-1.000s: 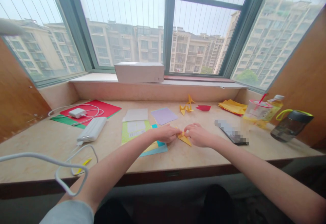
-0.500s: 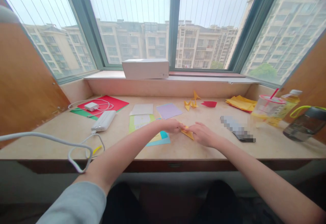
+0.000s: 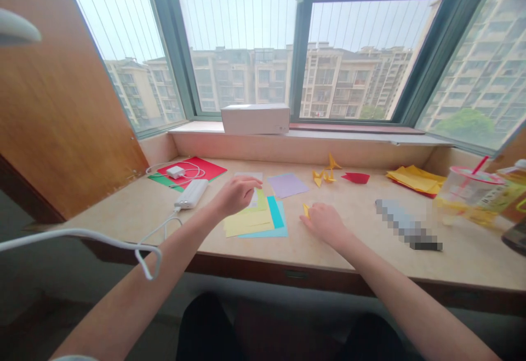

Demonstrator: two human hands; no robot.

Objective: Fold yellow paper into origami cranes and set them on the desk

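My right hand [image 3: 324, 223] rests on the desk with its fingers closed on a small piece of folded yellow paper [image 3: 306, 210], whose tip sticks up past the fingers. My left hand [image 3: 237, 194] is raised over the loose paper sheets, its fingers curled together with nothing visible in them. Beneath and beside it lie a pale yellow sheet [image 3: 249, 223], a blue sheet [image 3: 277, 221] and a lilac sheet [image 3: 288, 184]. Beyond my right hand stand several folded yellow paper figures [image 3: 324, 177], with a folded red paper piece [image 3: 356, 177] next to them.
On the left are a white power bank [image 3: 192, 194], a charger [image 3: 175, 172] with cables, and red paper [image 3: 209, 168] over green. To the right lie a blurred-out phone-like object [image 3: 406, 225], a yellow paper stack [image 3: 415, 179] and a plastic cup [image 3: 468, 191]. A white box [image 3: 255, 119] sits on the sill.
My left hand has let go of the folded yellow paper and moved left over the sheets. The right hand keeps hold of the paper. The view has turned slightly left.
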